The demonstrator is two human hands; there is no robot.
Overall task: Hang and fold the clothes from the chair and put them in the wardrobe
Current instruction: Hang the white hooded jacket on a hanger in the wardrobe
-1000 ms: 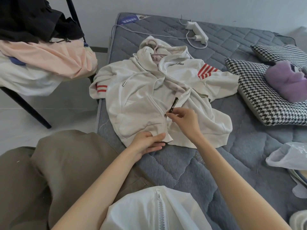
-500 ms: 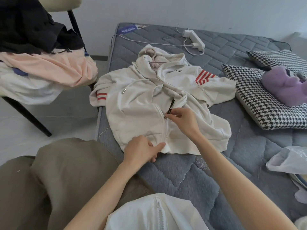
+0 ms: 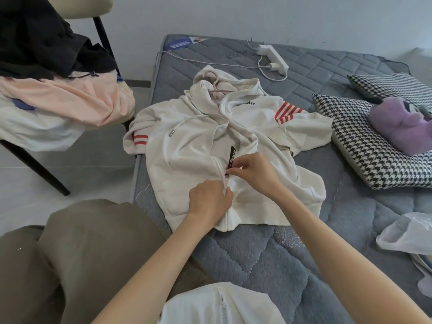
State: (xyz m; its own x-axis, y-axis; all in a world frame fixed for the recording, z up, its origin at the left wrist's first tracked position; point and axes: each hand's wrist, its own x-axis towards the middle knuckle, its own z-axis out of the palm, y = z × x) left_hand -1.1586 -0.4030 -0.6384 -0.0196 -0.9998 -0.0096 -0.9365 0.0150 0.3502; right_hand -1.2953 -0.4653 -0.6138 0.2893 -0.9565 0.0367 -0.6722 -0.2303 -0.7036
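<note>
Hoodie (image 3: 187,146) is lying front-up on the bed (image 3: 257,265), with a pink hanger (image 3: 216,88) sitting inside its neck. The zip is being closed and is standing partway up the front. The right hand (image 3: 253,173) is pinching the lower end of the black tab (image 3: 231,155) between thumb and fingertips, the other fingers curling in. The left hand (image 3: 209,199) is gripping the cloth just below the slider, fingers curling round the zip edge and pressing it to the bed. More clothes (image 3: 58,99) are waiting on the chair (image 3: 102,36).

The likeliest trouble, I am judging, is a jam. Above the slider the two fronts are lying apart in loose folds, so slack cloth could be getting drawn into the teeth as the tab is pulled. If the left hand is loosening, the hem is going to be riding up with the pull instead of the zip closing. The tab is long and is being held near its base; pulling it sideways could be twisting the slider off its line. A hard tug could also be shifting the hanger out of a shoulder, since the collar is lying rumpled around it. One sleeve is lying at the bed's edge, so dragging could be tipping it over.
</note>
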